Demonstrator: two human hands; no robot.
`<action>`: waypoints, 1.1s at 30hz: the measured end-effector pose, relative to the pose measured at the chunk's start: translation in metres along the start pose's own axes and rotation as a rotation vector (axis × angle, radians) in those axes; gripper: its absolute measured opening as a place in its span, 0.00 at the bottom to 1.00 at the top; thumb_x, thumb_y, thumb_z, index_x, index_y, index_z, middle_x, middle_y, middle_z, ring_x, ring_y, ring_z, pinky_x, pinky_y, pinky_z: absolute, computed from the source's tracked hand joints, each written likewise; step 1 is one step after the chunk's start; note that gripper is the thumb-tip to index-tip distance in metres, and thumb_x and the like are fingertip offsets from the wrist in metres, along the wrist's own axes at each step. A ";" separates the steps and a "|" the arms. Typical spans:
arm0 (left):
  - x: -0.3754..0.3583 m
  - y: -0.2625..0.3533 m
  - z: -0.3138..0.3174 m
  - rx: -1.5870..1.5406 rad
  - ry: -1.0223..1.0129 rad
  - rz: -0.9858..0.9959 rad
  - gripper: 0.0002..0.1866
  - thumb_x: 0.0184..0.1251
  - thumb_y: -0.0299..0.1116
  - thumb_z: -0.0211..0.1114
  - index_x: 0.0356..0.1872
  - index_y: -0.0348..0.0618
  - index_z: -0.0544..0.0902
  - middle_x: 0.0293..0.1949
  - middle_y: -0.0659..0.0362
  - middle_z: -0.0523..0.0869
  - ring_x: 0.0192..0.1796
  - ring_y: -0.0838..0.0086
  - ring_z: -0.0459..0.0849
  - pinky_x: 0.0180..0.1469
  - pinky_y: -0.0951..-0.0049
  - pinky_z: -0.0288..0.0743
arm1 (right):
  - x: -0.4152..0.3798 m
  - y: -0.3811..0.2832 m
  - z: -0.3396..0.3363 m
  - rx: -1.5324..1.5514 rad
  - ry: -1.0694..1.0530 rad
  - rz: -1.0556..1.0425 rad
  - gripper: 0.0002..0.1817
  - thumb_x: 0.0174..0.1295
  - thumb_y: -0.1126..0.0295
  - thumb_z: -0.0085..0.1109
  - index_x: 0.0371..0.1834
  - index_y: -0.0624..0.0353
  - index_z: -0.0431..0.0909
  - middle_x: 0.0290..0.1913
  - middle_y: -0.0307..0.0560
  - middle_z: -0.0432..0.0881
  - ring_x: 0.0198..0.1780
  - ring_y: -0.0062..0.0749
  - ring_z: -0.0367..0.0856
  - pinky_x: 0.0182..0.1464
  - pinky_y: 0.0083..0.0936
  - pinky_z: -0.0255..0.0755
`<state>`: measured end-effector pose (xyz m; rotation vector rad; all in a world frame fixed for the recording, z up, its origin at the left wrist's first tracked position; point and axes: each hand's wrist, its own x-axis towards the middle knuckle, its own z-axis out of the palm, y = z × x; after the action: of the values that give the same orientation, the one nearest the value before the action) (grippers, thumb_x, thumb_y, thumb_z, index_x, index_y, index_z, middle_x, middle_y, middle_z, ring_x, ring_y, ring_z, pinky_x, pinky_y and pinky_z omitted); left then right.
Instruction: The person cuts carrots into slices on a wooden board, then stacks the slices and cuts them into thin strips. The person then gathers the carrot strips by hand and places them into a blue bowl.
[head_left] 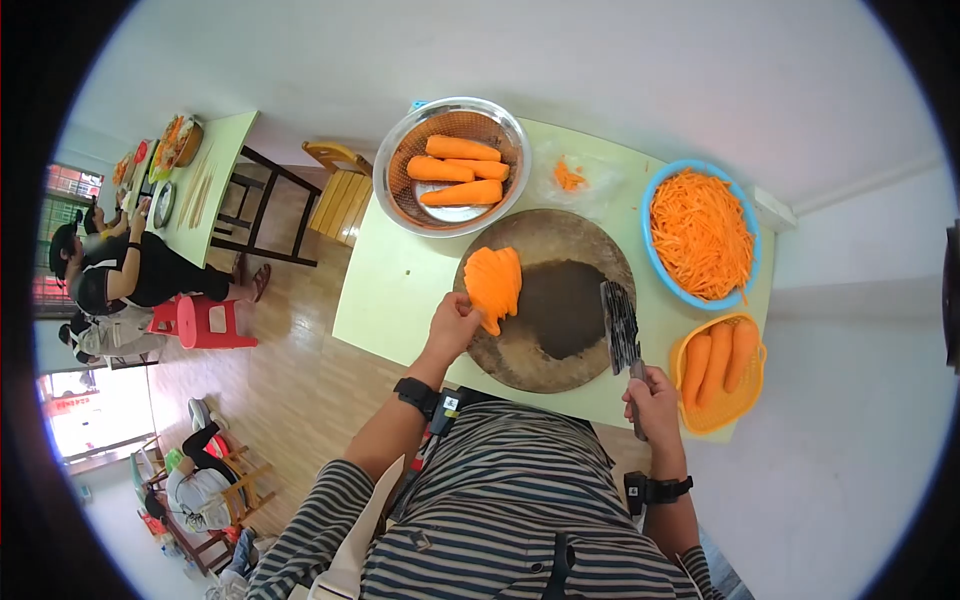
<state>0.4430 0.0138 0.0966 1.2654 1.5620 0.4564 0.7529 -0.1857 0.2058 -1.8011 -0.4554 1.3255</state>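
A round wooden chopping board point(590, 235) lies on the pale green table, with a dark wet patch in its middle. On its left part rests a fanned pile of carrot slices point(493, 283). My left hand point(455, 325) is closed at the near edge of these slices, thumb and fingers pinching the lowest ones. My right hand point(653, 402) is wrapped round the handle of a cleaver point(620, 325). Its dark, wet-looking blade is held over the board's right edge, apart from the slices.
A steel basin point(384, 190) holds several peeled carrots. Shredded carrot fills a blue basin point(651, 250); three whole carrots lie in a yellow basket point(725, 421). Carrot bits point(569, 176) sit on a plastic bag. Left are a wooden chair point(337, 210), red stool point(215, 322) and several people.
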 end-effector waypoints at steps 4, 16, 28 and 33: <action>0.004 -0.004 0.009 0.115 -0.004 0.010 0.28 0.58 0.35 0.75 0.57 0.34 0.77 0.40 0.51 0.87 0.42 0.61 0.87 0.48 0.63 0.82 | 0.001 0.002 0.004 -0.026 -0.007 0.011 0.09 0.69 0.69 0.58 0.48 0.61 0.77 0.28 0.39 0.81 0.19 0.18 0.76 0.20 0.17 0.69; 0.015 -0.005 0.002 0.038 -0.087 -0.048 0.18 0.53 0.32 0.79 0.41 0.35 0.82 0.32 0.58 0.85 0.34 0.72 0.84 0.39 0.70 0.79 | -0.001 0.012 0.008 -0.014 -0.013 0.017 0.12 0.69 0.70 0.59 0.51 0.65 0.77 0.29 0.41 0.80 0.20 0.18 0.75 0.22 0.18 0.70; -0.005 0.019 0.024 0.096 0.108 0.031 0.25 0.54 0.41 0.79 0.41 0.33 0.78 0.33 0.53 0.84 0.35 0.65 0.85 0.39 0.66 0.80 | -0.001 0.008 0.008 -0.022 -0.024 0.021 0.11 0.69 0.70 0.59 0.50 0.65 0.77 0.29 0.41 0.80 0.20 0.18 0.75 0.21 0.18 0.68; 0.004 0.009 0.033 0.182 0.142 0.034 0.30 0.53 0.45 0.79 0.46 0.32 0.75 0.35 0.48 0.84 0.36 0.59 0.87 0.40 0.61 0.81 | -0.002 0.007 0.009 -0.032 -0.020 0.026 0.12 0.70 0.70 0.58 0.50 0.65 0.76 0.29 0.41 0.80 0.20 0.18 0.76 0.20 0.18 0.68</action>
<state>0.4765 0.0104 0.0886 1.4253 1.7352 0.4414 0.7426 -0.1873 0.2002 -1.8265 -0.4677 1.3625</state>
